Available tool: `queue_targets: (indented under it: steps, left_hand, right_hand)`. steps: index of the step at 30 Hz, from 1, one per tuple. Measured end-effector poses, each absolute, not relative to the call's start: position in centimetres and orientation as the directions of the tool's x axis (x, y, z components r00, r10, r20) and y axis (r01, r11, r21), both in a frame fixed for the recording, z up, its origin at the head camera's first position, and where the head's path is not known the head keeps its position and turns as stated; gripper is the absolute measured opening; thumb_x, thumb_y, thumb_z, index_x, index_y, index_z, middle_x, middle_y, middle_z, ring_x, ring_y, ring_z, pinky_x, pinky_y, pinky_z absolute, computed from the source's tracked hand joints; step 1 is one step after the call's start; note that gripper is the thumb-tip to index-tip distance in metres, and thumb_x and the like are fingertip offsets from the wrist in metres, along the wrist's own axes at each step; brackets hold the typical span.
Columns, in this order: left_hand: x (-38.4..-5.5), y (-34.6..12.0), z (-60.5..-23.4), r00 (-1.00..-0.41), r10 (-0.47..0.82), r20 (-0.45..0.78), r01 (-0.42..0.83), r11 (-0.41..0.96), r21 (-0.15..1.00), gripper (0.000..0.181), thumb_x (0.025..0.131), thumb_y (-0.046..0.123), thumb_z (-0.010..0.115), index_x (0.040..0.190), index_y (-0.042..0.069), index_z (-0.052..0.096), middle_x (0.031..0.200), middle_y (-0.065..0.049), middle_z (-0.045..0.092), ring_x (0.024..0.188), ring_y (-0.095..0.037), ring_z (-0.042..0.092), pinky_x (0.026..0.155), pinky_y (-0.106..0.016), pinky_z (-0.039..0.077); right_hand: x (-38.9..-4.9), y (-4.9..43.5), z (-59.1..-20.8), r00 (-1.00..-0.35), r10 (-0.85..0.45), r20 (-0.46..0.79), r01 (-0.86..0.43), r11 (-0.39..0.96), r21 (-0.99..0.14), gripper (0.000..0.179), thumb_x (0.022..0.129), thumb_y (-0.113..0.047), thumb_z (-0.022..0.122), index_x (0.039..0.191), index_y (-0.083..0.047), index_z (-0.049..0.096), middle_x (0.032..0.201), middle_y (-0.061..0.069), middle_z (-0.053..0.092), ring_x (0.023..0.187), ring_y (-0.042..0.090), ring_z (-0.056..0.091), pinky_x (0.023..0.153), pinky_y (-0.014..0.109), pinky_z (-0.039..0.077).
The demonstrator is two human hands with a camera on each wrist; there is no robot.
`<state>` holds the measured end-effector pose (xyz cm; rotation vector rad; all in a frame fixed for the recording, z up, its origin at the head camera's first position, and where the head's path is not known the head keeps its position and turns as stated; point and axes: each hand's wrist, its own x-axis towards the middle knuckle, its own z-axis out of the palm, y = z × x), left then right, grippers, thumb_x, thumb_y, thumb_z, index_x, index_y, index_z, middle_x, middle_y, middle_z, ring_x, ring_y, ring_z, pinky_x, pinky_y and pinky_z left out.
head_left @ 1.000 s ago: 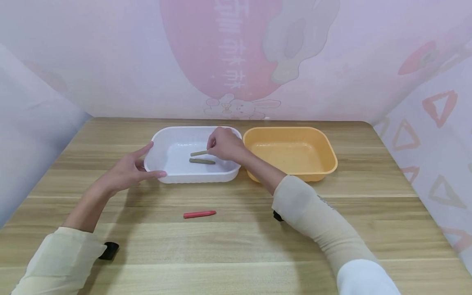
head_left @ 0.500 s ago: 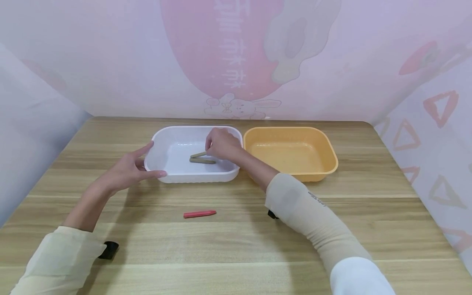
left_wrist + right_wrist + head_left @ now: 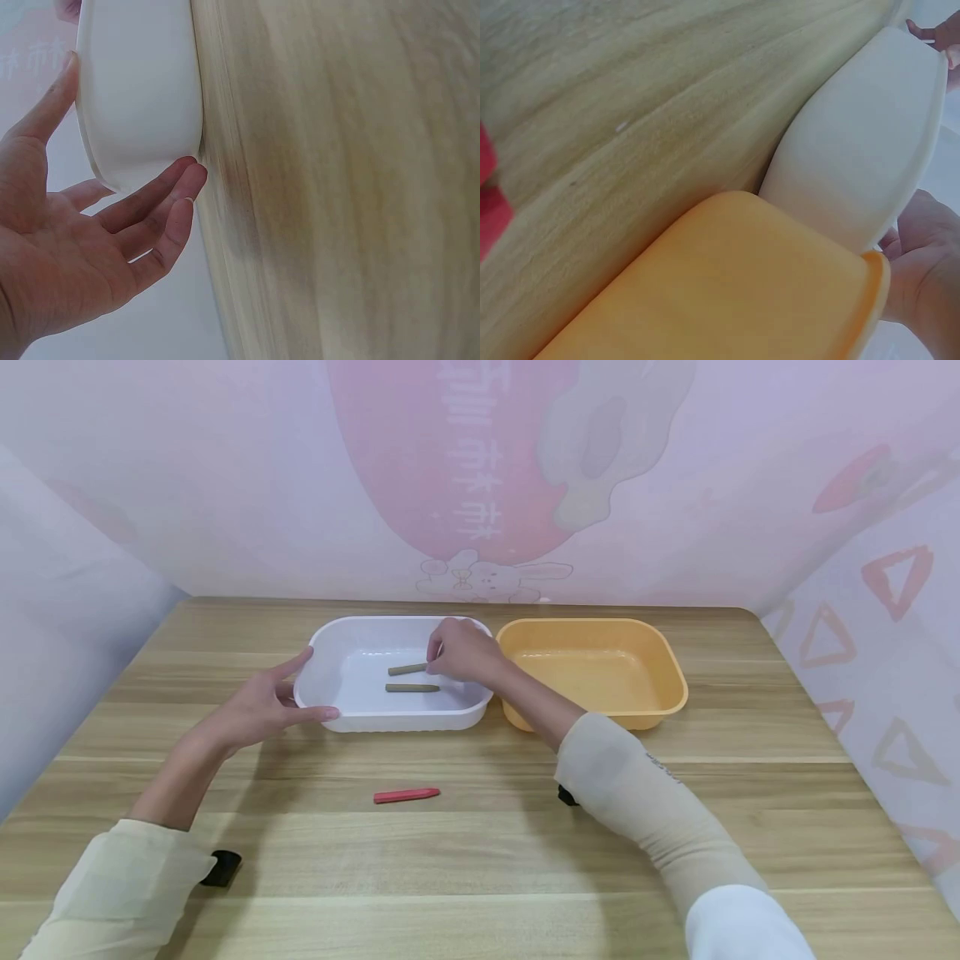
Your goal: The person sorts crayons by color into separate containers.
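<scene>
My left hand (image 3: 258, 706) holds the left end of a white plastic basin (image 3: 405, 722), thumb at the near rim and index finger farther back. In the left wrist view the other fingers (image 3: 176, 184) curl against the basin's outer wall. Over the right part of this basin my right hand (image 3: 463, 652) pinches one end of an olive-brown crayon (image 3: 407, 669), its other end sticking out leftward. A second olive-brown crayon (image 3: 412, 688) lies on the basin floor just in front of it. The right fingertips are partly hidden in the head view.
An orange-yellow basin (image 3: 681, 693) stands right beside the white one. Nearer on the wooden table (image 3: 480, 860) lies a red crayon (image 3: 407, 796). A pale printed wall (image 3: 300, 527) rises directly behind the table.
My right hand dipped left, bringing the held crayon's tip against the lying one, then moved back right. The crayons are now apart and nearly parallel. The left hand has stayed still.
</scene>
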<state>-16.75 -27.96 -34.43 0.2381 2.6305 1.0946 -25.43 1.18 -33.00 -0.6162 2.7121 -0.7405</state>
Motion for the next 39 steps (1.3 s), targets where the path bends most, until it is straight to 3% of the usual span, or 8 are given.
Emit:
queue_targets:
  steps: [8, 14, 22, 29, 39]
  left_hand:
    - [-16.8, -28.0, -34.4, -0.947, 0.255, -0.193, 0.042, 0.698, 0.715, 0.111, 0.092, 0.034, 0.081, 0.166, 0.004, 0.004, 0.134, -0.037, 0.06, 0.11, -0.036, 0.066, 0.088, -0.044, 0.05]
    - [-16.8, -28.0, -34.4, -0.948, 0.249, -0.199, 0.036, 0.703, 0.71, 0.111, 0.092, 0.035, 0.081, 0.166, 0.004, 0.004, 0.133, -0.037, 0.06, 0.108, -0.035, 0.065, 0.09, -0.045, 0.049]
    - [-16.8, -28.0, -34.4, -0.947, 0.249, -0.202, 0.036, 0.708, 0.705, 0.112, 0.092, 0.036, 0.081, 0.166, 0.004, 0.004, 0.132, -0.036, 0.061, 0.107, -0.034, 0.065, 0.087, -0.042, 0.049]
    - [-17.0, -28.0, -34.5, -0.947, 0.254, -0.199, 0.039, 0.703, 0.71, 0.111, 0.092, 0.035, 0.081, 0.166, 0.004, 0.004, 0.132, -0.036, 0.062, 0.109, -0.034, 0.066, 0.09, -0.045, 0.049]
    - [-16.9, -27.9, -34.4, -0.948, 0.249, -0.197, 0.036, 0.702, 0.711, 0.112, 0.091, 0.035, 0.082, 0.166, 0.003, 0.004, 0.133, -0.038, 0.06, 0.108, -0.036, 0.066, 0.09, -0.046, 0.049]
  right_hand:
    - [-24.8, 2.3, -31.9, -0.863, -0.496, -0.098, -0.346, 0.721, -0.6, 0.01, 0.096, -0.017, 0.075, 0.099, -0.009, 0.079, 0.105, 0.005, 0.072, 0.098, 0.02, 0.063, 0.081, 0.033, 0.052]
    - [-24.0, 3.1, -31.5, -0.843, -0.535, -0.059, -0.38, 0.668, -0.639, 0.008, 0.096, -0.016, 0.075, 0.096, -0.008, 0.078, 0.097, 0.003, 0.073, 0.094, 0.019, 0.063, 0.081, 0.031, 0.051]
    - [-21.8, 3.5, -31.6, -0.785, -0.619, 0.019, -0.481, 0.591, -0.647, 0.006, 0.096, -0.012, 0.074, 0.095, -0.008, 0.079, 0.087, 0.0, 0.076, 0.09, 0.016, 0.064, 0.079, 0.027, 0.048]
    - [-19.8, 4.1, -31.3, -0.731, -0.682, 0.025, -0.524, 0.537, -0.661, 0.006, 0.096, -0.011, 0.074, 0.097, -0.007, 0.078, 0.084, 0.0, 0.074, 0.082, 0.02, 0.064, 0.072, 0.023, 0.048]
    - [-17.1, 4.8, -31.2, -0.678, -0.734, 0.02, -0.589, 0.528, -0.612, 0.004, 0.095, -0.01, 0.074, 0.096, -0.01, 0.077, 0.08, -0.005, 0.071, 0.075, 0.012, 0.064, 0.073, 0.022, 0.05]
